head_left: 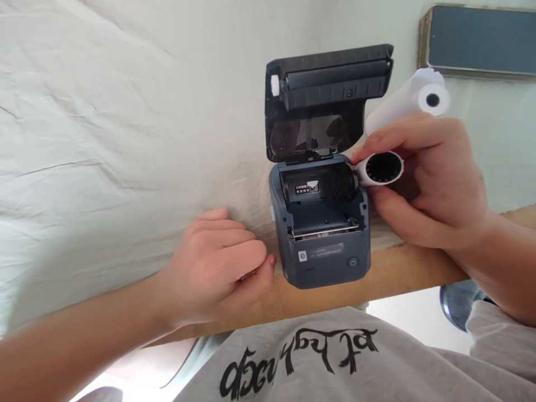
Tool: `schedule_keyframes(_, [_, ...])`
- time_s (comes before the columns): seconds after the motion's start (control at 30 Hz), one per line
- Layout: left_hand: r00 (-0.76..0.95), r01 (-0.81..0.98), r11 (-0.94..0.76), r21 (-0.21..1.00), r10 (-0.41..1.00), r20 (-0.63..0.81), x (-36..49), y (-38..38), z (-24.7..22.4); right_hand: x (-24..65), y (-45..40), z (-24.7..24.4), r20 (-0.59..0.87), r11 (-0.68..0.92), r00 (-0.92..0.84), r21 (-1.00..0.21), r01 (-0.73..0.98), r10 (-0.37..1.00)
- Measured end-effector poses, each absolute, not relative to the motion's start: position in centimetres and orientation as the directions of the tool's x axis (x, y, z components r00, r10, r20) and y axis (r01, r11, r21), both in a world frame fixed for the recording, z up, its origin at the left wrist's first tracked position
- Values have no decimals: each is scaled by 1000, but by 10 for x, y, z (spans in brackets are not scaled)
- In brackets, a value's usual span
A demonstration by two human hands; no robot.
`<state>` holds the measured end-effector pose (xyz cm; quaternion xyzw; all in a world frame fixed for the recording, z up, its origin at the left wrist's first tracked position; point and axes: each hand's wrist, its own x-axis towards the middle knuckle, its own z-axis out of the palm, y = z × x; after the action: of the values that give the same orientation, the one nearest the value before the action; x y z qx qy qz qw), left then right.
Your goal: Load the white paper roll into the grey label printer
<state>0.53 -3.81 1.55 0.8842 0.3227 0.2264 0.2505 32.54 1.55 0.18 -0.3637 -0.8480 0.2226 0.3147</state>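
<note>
A dark blue-grey label printer (329, 271) stands near the table's front edge with its black lid (314, 131) raised. Its roll compartment (322, 212) is exposed, with a small printed label inside. My right hand (435, 184) pinches a small white roll (363, 174) with a dark hollow core between thumb and fingers, at the compartment's right side. My left hand (221, 259) rests on the table just left of the printer, fingers curled in and nothing visible in them. Behind my right hand lies a larger white paper roll (402, 103).
A dark rectangular object with a gold-coloured rim (481, 39) lies at the back right. Wrinkled pale cloth (125, 139) covers the table, whose wooden front edge (406, 268) shows near my body. A grey shirt with black lettering (310, 368) is below.
</note>
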Motion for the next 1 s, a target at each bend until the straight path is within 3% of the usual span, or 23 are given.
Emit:
schedule_keyframes(0.13, [686, 457, -682, 571, 679, 262, 5, -39, 15, 325, 15, -5, 439, 746, -603, -387, 543, 666])
schedule_keyframes(0.23, [675, 460, -690, 559, 680, 284, 6, -40, 14, 326, 15, -11, 467, 768, -612, -340, 542, 639])
schedule_keyframes(0.43, [677, 447, -707, 549, 668, 308, 6, -40, 10, 327, 18, -17, 528, 785, -589, -318, 531, 612])
schedule_keyframes(0.63, [666, 441, -708, 551, 670, 328, 7, -44, 7, 338, 21, 4, 524, 778, -575, -405, 481, 628])
schedule_keyframes(0.77, [668, 429, -705, 564, 668, 328, 6, -45, 6, 337, 22, 33, 596, 822, -573, -332, 462, 562])
schedule_keyframes(0.9, [671, 428, -704, 567, 668, 321, 6, -43, 8, 321, 24, 47, 484, 857, -707, -309, 413, 515])
schedule_keyframes(1.0, [663, 427, -709, 562, 668, 338, 6, -43, 7, 309, 24, 43, 479, 815, -659, -337, 472, 580])
